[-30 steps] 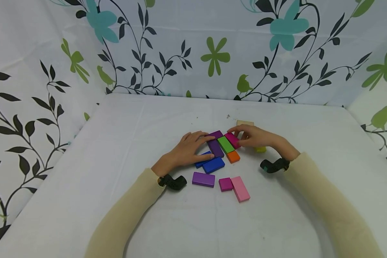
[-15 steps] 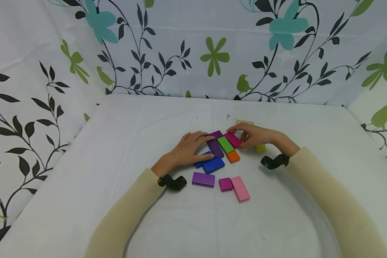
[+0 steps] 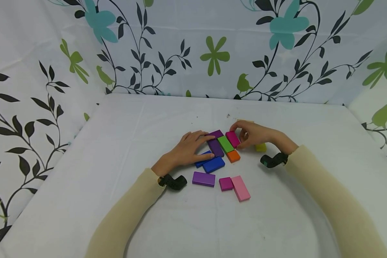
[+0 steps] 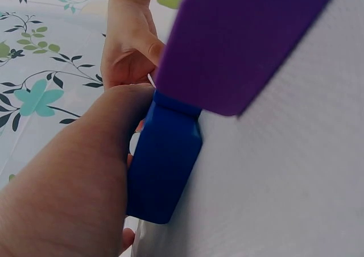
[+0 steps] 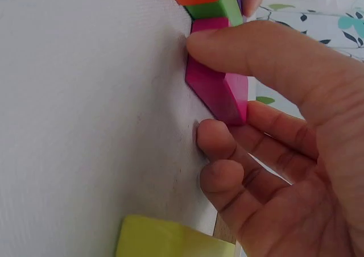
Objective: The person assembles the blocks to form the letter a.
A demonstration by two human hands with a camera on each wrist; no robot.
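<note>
My right hand [image 3: 256, 135] pinches a magenta block [image 3: 233, 139] between thumb and forefinger at its two ends; in the right wrist view the thumb [image 5: 227, 46] lies across the near end of it. The magenta block stands beside a green block [image 3: 225, 144], which has an orange block [image 3: 233, 156] at its near end. Left of these, my left hand [image 3: 187, 148] rests with extended fingers: the forefinger touches the far purple block [image 3: 217, 134], and the thumb lies over a blue block [image 3: 201, 163] by the dark purple block [image 3: 215, 147]. Another blue block [image 3: 214, 165] lies just nearer.
Nearer on the white-covered table [image 3: 167, 222] lie a purple block [image 3: 203, 179], a small magenta block [image 3: 225, 184] and a pink block [image 3: 240, 189]. A yellow block [image 3: 261, 147] and a pale wooden block [image 3: 245, 120] sit partly hidden by the right hand. Patterned cloth [image 3: 174, 32] hangs behind.
The magenta block has turned slightly and shifted a little in the right hand's pinch, now lying more in line with the green block. The left hand stays put.
</note>
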